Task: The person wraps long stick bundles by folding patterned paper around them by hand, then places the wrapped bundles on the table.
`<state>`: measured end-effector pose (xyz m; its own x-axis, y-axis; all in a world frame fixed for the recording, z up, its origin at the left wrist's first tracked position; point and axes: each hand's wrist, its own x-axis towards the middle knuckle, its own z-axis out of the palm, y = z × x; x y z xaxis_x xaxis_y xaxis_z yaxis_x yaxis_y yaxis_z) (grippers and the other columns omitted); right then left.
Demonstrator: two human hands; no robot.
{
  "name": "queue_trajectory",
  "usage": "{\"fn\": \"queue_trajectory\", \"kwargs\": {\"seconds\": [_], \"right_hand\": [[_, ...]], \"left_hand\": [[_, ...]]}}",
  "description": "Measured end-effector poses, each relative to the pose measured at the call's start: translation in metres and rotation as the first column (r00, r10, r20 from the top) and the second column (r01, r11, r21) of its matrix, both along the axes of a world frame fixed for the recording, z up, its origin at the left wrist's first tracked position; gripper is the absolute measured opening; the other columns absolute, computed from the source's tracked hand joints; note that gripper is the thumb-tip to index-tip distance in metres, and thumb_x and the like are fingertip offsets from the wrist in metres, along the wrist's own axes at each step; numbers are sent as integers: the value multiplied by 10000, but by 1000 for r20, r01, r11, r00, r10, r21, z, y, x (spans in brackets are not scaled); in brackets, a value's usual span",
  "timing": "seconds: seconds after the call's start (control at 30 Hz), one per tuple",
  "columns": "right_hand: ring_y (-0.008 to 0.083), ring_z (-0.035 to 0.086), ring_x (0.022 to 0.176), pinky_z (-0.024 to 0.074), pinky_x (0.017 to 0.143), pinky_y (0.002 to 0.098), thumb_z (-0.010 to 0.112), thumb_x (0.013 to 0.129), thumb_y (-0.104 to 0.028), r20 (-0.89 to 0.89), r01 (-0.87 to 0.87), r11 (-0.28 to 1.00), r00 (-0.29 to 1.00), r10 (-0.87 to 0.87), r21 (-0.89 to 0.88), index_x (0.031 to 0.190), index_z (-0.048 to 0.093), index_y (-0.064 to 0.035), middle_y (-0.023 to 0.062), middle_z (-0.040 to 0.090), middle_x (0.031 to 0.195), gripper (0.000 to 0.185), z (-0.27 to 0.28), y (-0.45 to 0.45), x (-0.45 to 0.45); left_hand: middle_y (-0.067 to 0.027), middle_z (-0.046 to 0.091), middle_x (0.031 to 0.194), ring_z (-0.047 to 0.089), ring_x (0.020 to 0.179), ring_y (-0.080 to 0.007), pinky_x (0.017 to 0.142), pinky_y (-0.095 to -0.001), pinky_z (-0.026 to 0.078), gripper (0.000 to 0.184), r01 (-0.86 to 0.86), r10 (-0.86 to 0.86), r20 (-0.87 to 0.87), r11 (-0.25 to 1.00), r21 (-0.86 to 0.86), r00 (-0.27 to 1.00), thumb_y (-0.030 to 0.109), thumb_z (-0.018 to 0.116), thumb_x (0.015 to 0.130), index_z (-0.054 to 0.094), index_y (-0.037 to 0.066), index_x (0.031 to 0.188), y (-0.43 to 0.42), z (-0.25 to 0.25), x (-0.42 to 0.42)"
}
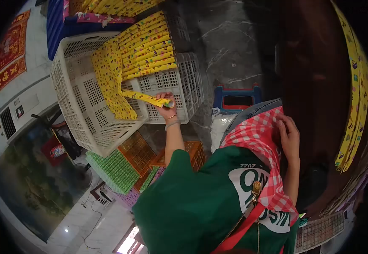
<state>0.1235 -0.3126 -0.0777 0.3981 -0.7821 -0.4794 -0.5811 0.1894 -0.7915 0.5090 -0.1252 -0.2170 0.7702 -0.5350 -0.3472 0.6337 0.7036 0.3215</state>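
My left hand is closed around the end of a yellow patterned roll. The roll's other end reaches the yellow patterned sheets that drape inside a white plastic crate. Just above my left hand, a row of similar yellow rolls lies side by side on a second white crate. My right hand is beside the red checked cloth at my waist, near the edge of a dark brown table; its fingers are slightly bent and apart, with nothing visible in them.
Yellow patterned strips lie along the table's far side. A blue and red stool stands on the dark floor. Green and orange crates are at lower left; a blue container is at the top left.
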Motion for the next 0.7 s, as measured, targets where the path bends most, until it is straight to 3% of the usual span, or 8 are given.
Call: {"fn": "queue_trajectory", "kwargs": {"seconds": [0.13,0.27,0.33,0.43,0.53,0.57,0.63,0.7], "right_hand": [[162,573,886,455,754,252,500,879,-81,77,81,996,994,-79,-27,1056,567,-7,91,589,971,203,9,0,3],[136,568,873,458,735,239,531,848,-52,303,148,989,943,-137,-12,1107,547,-23,86,596,980,261,40,0,10],[130,570,863,459,729,234,580,810,-45,411,178,981,891,-195,79,1174,507,-42,89,598,982,371,69,0,7],[137,568,850,474,739,245,665,732,-36,589,194,970,805,-70,-149,1263,413,-63,97,570,1035,589,103,4,-12],[153,572,821,481,741,265,745,670,-105,644,294,883,765,12,-366,1309,322,-45,111,516,1122,769,135,16,-44],[153,572,821,481,741,265,745,670,-105,640,335,861,768,-16,-382,1309,322,-45,111,516,1122,769,141,20,-53],[159,570,803,479,730,262,757,658,-100,672,434,784,740,-30,-444,1300,323,-33,125,500,1135,778,150,30,-69],[161,559,777,474,709,265,765,648,-96,585,459,672,810,-46,-581,1223,415,-28,132,489,1127,676,151,39,-89]], "left_hand": [[-34,620,893,546,860,-167,837,-341,394,222,124,-95,115,954,-273,989,214,699,734,608,65,870,-62,80,-28],[-44,622,1000,554,946,-185,845,-359,397,439,236,-260,3,872,-429,966,288,743,655,595,62,1001,-128,168,-92],[-37,610,1070,546,1010,-178,847,-365,401,402,308,-412,-89,792,-527,907,254,724,687,596,81,1027,-151,216,-145],[86,576,1109,489,1089,-58,877,-363,347,286,462,-703,-157,601,-652,694,241,652,771,567,181,1037,-165,251,-208],[89,525,1147,475,1123,-102,902,-408,399,260,617,-856,-120,453,-643,503,157,642,787,508,172,1009,-168,268,-260],[77,515,1101,480,1118,-149,940,-432,400,293,710,-902,35,314,-630,430,103,654,770,473,165,993,-170,273,-273],[52,532,1085,497,1075,-94,856,-356,415,257,878,-900,198,295,-377,387,122,639,793,476,165,987,-158,274,-294],[23,509,1059,494,1086,-191,937,-426,410,279,891,-947,176,176,-419,270,66,606,804,432,159,1002,-156,269,-316]]}}
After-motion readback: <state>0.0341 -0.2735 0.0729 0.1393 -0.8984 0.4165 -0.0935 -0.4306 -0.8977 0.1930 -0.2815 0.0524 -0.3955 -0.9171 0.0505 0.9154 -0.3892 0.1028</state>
